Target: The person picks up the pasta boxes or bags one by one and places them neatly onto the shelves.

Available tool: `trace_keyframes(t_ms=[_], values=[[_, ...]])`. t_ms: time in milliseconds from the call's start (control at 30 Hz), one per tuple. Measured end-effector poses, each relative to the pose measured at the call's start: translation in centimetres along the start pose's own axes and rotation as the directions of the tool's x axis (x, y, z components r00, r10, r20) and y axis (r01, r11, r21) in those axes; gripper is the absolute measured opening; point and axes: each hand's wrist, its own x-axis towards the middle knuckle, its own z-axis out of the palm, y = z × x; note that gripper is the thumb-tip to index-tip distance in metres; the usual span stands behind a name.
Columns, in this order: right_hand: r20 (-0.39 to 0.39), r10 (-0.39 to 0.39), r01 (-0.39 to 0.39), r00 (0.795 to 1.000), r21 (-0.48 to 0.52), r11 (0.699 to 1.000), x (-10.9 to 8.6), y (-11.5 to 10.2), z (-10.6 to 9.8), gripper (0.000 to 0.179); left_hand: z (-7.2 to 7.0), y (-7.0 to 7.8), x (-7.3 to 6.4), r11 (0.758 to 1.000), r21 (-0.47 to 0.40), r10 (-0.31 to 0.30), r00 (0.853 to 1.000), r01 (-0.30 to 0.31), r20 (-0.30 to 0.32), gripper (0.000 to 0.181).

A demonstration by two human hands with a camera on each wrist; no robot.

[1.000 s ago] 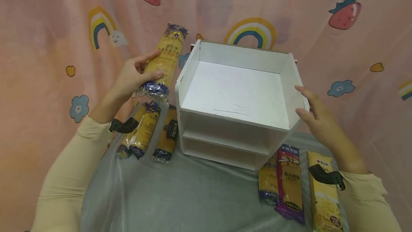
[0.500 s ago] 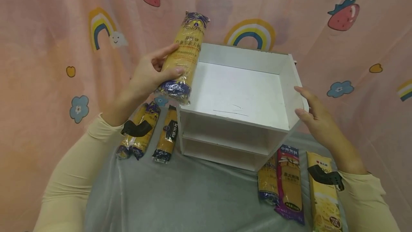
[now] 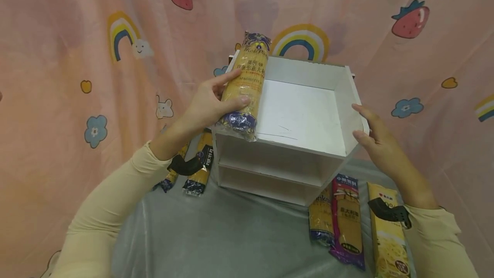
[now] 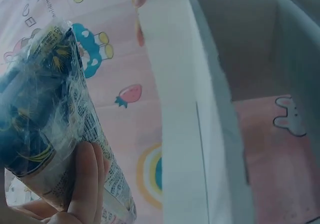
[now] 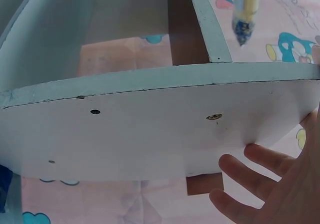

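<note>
Clamped round a clear-wrapped spaghetti packet (image 3: 248, 80), the left hand (image 3: 214, 102) had its thumb on the front and a finger along the nearer-left side. The packet tilted, its top end pointing between twelve and one o'clock. It was held over the left part of a white shelf unit (image 3: 301, 110); whether it touched the unit could not be told.

At four o'clock from the packet, the right hand (image 3: 380, 140) gripped the unit's right side wall, thumb and forefinger at the edge, the other fingers spread against the outer face. A black band (image 3: 186, 166) sat on the left wrist.

At seven o'clock lay a dark-labelled pasta packet (image 3: 198, 173), and just beyond it a yellow packet (image 3: 170, 179), partly hidden by the arm. Toward five o'clock lay a blue-ended packet (image 3: 320, 218), a purple-edged packet (image 3: 348, 222) and a pale yellow packet (image 3: 390, 235), all on grey cloth (image 3: 231, 235). A pink patterned curtain (image 3: 77, 20) hung at twelve.
</note>
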Motion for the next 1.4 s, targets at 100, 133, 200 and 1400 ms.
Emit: trace_keyframes(t_ms=[100,133,200,1400], values=[[0.003,-0.003,0.003,1.000,0.002,1.000,-0.1,0.0,0.0,0.064,0.6,-0.6,0.0,0.999,0.007,-0.035,0.999,0.035,0.022,0.075],[0.004,-0.008,0.008,1.000,0.003,1.000,-0.1,0.0,0.1,0.064,0.8,-0.9,0.1,0.999,0.005,-0.046,0.999,0.046,0.029,0.075],[0.004,-0.001,0.001,1.000,-0.001,1.000,-0.1,0.0,0.1,0.063,1.2,-1.2,0.1,0.997,0.007,-0.076,0.997,0.076,0.032,0.076],[-0.002,0.037,-0.037,0.999,-0.016,0.999,-0.1,0.0,0.1,0.065,4.8,-3.0,1.4,0.863,0.503,-0.109,0.987,0.036,0.116,0.067]])
